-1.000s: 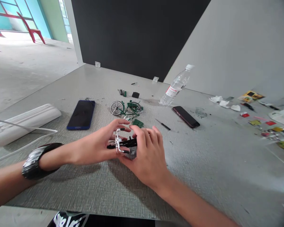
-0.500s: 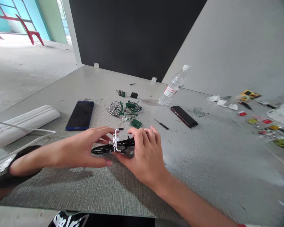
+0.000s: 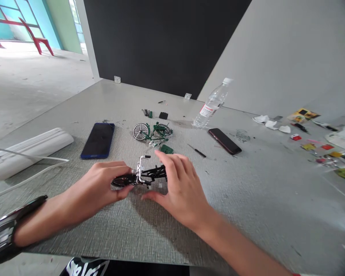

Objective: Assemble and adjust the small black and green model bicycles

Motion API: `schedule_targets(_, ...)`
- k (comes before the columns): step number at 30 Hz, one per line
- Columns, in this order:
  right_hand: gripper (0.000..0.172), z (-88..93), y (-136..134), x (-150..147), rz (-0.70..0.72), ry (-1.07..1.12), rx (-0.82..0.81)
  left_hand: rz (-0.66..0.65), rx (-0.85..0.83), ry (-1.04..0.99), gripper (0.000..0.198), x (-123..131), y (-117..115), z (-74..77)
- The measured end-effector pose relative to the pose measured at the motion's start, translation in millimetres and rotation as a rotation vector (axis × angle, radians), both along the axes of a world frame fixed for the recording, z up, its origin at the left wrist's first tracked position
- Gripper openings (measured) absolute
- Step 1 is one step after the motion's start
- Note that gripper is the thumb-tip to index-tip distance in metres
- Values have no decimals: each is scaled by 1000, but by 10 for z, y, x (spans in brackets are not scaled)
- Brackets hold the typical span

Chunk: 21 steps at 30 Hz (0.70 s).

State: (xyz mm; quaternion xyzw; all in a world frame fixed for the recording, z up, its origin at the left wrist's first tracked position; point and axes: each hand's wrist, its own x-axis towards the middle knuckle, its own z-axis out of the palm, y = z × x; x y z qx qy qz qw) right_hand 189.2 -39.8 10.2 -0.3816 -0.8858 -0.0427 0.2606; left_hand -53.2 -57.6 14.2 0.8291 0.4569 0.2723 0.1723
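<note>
A small black model bicycle [image 3: 153,173] with silver handlebars [image 3: 139,170] stands on the table in front of me. My left hand [image 3: 107,180] pinches its front wheel between thumb and fingers. Around the rear half is my right hand [image 3: 179,178], thumb and fingers apart; it hides the back wheel. Just beyond lies a green model bicycle [image 3: 153,132] on its side. Between the two is a flat green piece [image 3: 166,149]. To the right of that rests a small screwdriver [image 3: 197,150].
A blue phone [image 3: 98,140] and a white casing with a cable [image 3: 31,151] are at left. A dark phone [image 3: 224,141] and a leaning-looking water bottle [image 3: 211,105] stand to the right. Small black parts [image 3: 163,115] lie farther back, with scattered packaging [image 3: 303,114] at far right.
My left hand has closed on the black bicycle's front wheel. My right hand has shifted slightly right, and its thumb has come away from the bicycle.
</note>
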Motion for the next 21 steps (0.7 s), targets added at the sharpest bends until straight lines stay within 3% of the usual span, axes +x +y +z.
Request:
schedule_targets(2,98,41,30,128,12,-5,-55,2,-18,9,12,-14,10,12)
schedule_targets(4,92,75,69,270,8,-8,-124,-3,-52,20,12,-29,28,14)
schedule_targets(9,41,97,129,496,42,20,-371,-11,-104,2,16,-43,55,-16)
schedule_targets(12,31,127,120,513,53,68,-448,-5,-109,-1,18,-44,43,12)
schedule_targets(17,28,422,267,491,61,72,-407,41,-24,-34,20,-49,137,336)
schedule_targets(21,37,756,776,416,48,94,-302,171,138,8,31,-54,535,679)
